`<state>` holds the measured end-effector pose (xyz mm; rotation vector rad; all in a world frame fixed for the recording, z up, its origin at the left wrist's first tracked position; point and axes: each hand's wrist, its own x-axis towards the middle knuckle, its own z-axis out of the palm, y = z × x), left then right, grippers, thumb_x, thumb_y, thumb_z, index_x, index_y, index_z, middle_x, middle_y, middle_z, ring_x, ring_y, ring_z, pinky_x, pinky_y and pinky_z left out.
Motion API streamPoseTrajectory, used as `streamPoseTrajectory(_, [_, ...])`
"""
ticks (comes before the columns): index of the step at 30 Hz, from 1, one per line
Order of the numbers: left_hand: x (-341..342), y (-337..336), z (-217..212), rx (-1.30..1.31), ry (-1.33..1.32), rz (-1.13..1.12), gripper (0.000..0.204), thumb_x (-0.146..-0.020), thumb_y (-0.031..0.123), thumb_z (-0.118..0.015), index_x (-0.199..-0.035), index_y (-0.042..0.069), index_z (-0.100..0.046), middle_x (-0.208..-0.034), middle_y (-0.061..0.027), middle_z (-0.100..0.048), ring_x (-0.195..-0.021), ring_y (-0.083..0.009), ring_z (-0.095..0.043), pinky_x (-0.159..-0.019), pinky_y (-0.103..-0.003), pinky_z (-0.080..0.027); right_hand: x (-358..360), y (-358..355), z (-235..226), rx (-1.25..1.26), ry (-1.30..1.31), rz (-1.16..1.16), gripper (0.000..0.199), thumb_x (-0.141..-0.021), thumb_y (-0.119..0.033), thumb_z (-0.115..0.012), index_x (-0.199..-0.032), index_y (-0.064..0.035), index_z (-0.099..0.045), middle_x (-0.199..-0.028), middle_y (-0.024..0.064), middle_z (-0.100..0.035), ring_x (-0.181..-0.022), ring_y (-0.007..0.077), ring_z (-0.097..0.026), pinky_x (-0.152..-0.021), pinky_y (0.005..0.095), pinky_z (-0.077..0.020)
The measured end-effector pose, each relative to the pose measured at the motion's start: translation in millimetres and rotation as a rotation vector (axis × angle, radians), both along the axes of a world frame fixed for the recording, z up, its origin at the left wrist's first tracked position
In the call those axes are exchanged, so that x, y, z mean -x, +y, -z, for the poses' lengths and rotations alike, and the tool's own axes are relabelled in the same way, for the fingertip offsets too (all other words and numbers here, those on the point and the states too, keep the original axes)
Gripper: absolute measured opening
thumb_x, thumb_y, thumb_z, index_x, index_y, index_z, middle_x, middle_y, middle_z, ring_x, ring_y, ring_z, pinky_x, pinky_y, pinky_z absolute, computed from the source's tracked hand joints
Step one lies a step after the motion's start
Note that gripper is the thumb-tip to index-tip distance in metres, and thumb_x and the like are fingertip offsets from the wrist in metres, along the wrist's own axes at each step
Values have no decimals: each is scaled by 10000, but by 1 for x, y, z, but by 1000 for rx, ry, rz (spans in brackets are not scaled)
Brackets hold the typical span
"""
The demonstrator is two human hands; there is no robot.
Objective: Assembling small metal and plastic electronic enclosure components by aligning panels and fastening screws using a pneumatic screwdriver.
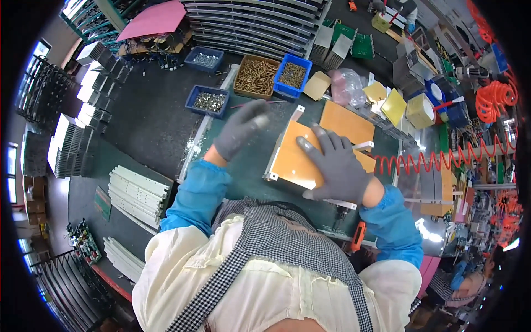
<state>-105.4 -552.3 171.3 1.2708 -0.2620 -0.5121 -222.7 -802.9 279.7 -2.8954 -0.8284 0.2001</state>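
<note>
My right hand (340, 166), in a grey glove, lies with spread fingers on an orange-brown panel (296, 152). White metal pieces stick out at the panel's edges, such as a white bracket (297, 114) at its far corner. A second orange-brown board (348, 123) lies just beyond it. My left hand (241, 130), also gloved in grey, is raised to the left of the panel, over the dark green table (243, 180). Its fingers are drawn together, pointing right; anything small between them is hidden.
Beyond my left hand stand a blue bin of metal parts (209, 102), a box of brass-coloured fasteners (256, 76) and another blue bin (292, 76). White perforated strips (138, 191) are stacked at left. A red coiled hose (437, 160) crosses at right. An orange-handled tool (358, 236) is near my right elbow.
</note>
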Motion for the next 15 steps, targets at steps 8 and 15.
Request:
streamPoseTrajectory(8, [-147, 76, 64, -1531, -107, -208, 560, -767, 351, -713, -1240, 68, -615, -1148, -182, -666, -1053, -310, -647, -901, -371, -504, -3, 2, -1, -24, 37, 11, 1033, -649, -559, -750, -1490, -137, -324, -1496, 271, -249, -1322, 457, -312, -1073, 542, -249])
streamPoseTrajectory(15, [-201, 102, 140, -1698, -292, 166, 465, -708, 347, -719, -1083, 73, -699, -1096, -193, -677, -1034, -330, -646, -876, -402, -519, -7, 1, -16, -74, 106, 40, 1081, -608, -602, -776, -1480, -144, -331, -1507, 281, -226, -1386, 478, -228, -1124, 568, -175])
